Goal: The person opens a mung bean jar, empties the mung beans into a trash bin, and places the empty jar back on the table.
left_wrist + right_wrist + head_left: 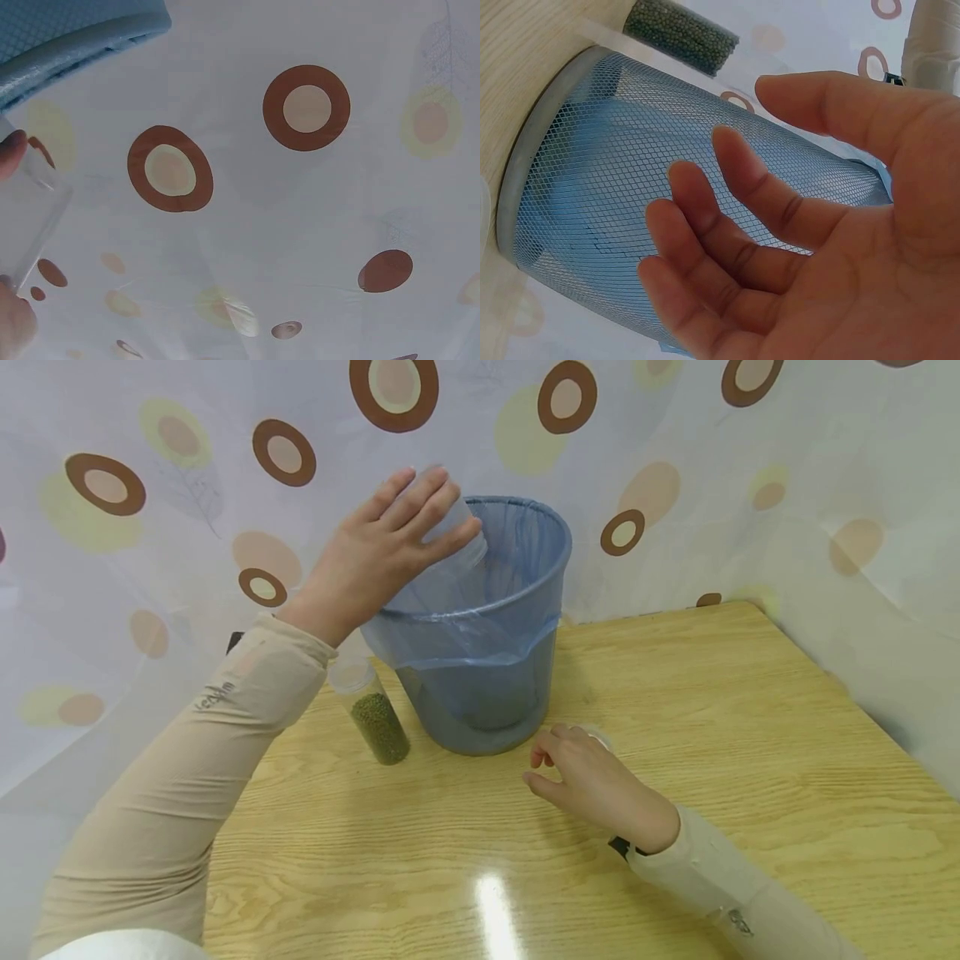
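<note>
My left hand [393,531] grips a clear plastic jar [467,545], tilted over the rim of a mesh wastebasket [491,706]. In the left wrist view the clear jar [34,202] appears at the left edge, between thumb and fingers. A blue plastic bag [480,639] lines the wastebasket and folds over its rim. My right hand [588,777] hovers beside the wastebasket's base, fingers loosely bent and holding nothing. Partly hidden behind it on the table is a clear round lid [602,739].
Left of the wastebasket stands a clear jar of green beans [380,727], also visible as green beans [681,36] in the right wrist view. The wooden table [720,718] meets a patterned wall covering [465,435] at the back.
</note>
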A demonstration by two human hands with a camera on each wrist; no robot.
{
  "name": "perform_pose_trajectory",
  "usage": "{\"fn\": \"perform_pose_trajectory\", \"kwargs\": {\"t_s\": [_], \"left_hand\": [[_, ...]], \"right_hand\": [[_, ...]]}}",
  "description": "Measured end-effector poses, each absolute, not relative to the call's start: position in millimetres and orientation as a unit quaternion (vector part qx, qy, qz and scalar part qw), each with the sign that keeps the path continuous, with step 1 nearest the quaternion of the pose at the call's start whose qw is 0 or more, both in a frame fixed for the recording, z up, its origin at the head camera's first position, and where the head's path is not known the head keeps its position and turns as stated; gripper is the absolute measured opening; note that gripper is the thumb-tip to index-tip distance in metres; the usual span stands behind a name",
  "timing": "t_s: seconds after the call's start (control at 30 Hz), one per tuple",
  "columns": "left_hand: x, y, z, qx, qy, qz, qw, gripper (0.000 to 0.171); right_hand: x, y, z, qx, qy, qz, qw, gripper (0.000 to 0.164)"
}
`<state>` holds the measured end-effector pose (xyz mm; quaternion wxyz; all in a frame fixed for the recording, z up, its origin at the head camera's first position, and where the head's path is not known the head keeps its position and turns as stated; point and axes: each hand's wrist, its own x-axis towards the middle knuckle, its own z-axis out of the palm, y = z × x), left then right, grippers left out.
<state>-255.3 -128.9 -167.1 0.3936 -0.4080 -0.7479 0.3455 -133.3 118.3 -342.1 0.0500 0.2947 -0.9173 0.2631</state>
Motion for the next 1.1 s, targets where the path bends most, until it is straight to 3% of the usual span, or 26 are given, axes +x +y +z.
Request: {"fn": "perform_pose_trajectory", "kwargs": {"t_s": [0.4, 0.5, 0.73, 1.1], "left_hand": [[-254.8, -132.8, -165.3, -0.408, -0.702, 0.368, 0.454, 0.07], [-254.5, -132.3, -164.4, -0.403, -0.701, 0.372, 0.456, 0.071], [-254.1, -130.9, -167.3, -0.426, -0.714, 0.381, 0.406, 0.077], [-257.1, -134.4, -166.1, -0.424, -0.723, 0.297, 0.458, 0.068]], "right_hand": [[-132.0, 118.3, -342.8, 0.29, -0.919, 0.261, 0.049, 0.014], [-132.1, 117.9, -342.7, 0.288, -0.92, 0.261, 0.047, 0.015], [-132.7, 117.9, -343.1, 0.289, -0.919, 0.261, 0.052, 0.015], [-132.9, 119.1, -342.6, 0.286, -0.921, 0.261, 0.048, 0.014]]}}
